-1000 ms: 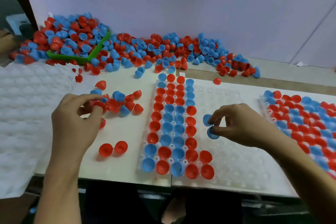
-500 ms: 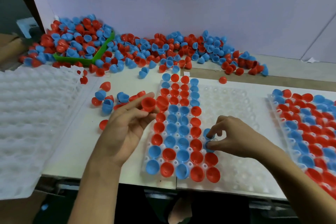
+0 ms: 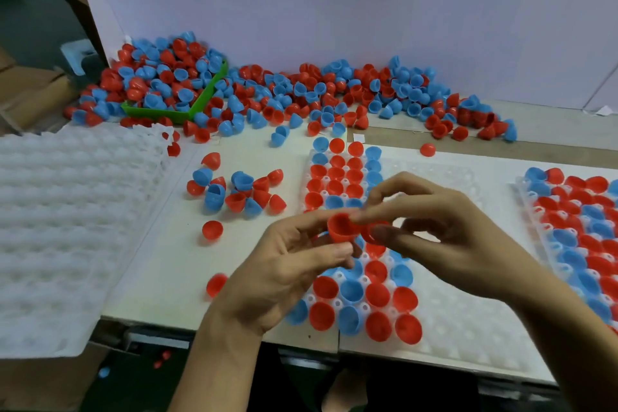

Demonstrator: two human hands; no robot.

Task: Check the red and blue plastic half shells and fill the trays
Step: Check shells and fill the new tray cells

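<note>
My left hand (image 3: 287, 274) pinches a red half shell (image 3: 341, 227), open side up, above the middle white tray (image 3: 468, 321). My right hand (image 3: 444, 227) meets it from the right and pinches a second red half shell (image 3: 376, 231) beside the first. Both hands hover over the tray's left columns, which hold red and blue shells. The tray's right part shows bare cups. A small loose cluster of red and blue shells (image 3: 239, 192) lies on the table left of the tray.
A big heap of red and blue shells (image 3: 301, 94) runs along the back wall, partly in a green bin (image 3: 200, 104). A stack of white trays (image 3: 67, 211) sits at the left. A filled tray (image 3: 582, 231) lies at the right. Single red shells (image 3: 212, 230) lie loose.
My left hand carried a red shell from the loose cluster to over the tray. My right hand lifted off the tray cups and came up to meet it, now pinching a red shell.
</note>
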